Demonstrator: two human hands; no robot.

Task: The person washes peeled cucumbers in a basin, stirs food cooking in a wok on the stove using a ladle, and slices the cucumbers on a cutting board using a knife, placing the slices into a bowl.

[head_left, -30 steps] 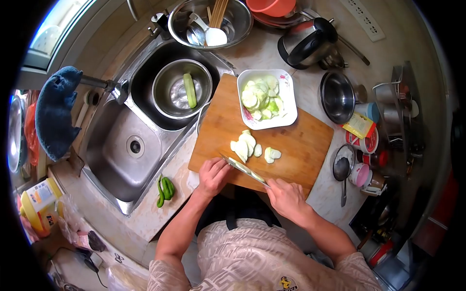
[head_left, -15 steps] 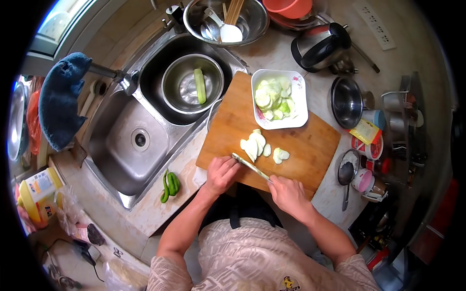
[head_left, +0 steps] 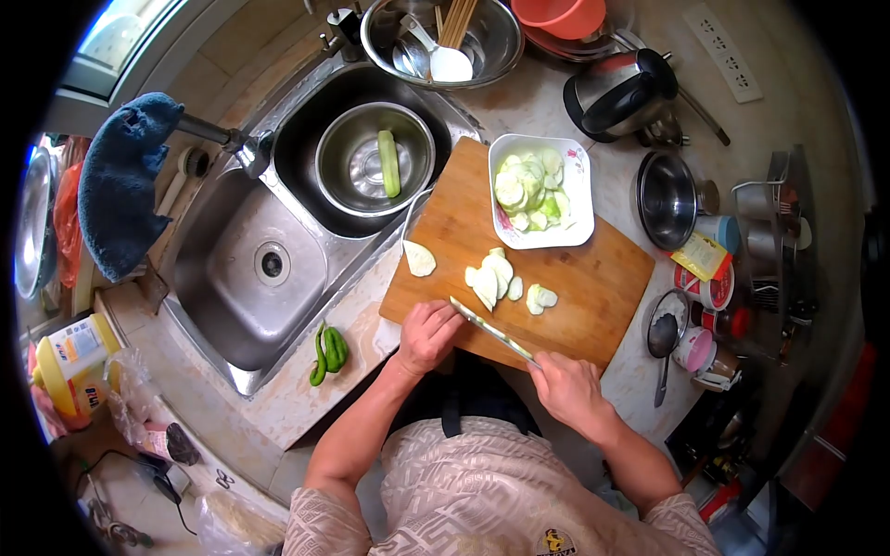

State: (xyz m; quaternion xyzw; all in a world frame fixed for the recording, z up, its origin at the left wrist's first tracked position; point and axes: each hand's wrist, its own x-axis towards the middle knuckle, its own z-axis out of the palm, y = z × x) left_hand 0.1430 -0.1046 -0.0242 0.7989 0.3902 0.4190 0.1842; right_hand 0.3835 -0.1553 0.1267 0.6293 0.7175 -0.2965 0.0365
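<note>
My right hand is closed round the handle of a knife. Its blade is seen nearly edge-on, with pale green bits along it, and the tip reaches my left hand. The left hand's fingers are curled at the near edge of the wooden cutting board; what they grip is hidden. Just beyond the blade lie several pale green vegetable slices and a smaller group of slices. One larger slice lies near the board's left edge. A white square bowl on the board holds many slices.
A steel basin with a peeled green vegetable sits in the sink. Green peppers lie on the counter at left. A kettle, a black bowl and a small dish with a spoon stand at right.
A larger slice now lies near the board's left edge, where none was before. The knife and my right hand have shifted slightly right and down. The whole view has shifted a little.
</note>
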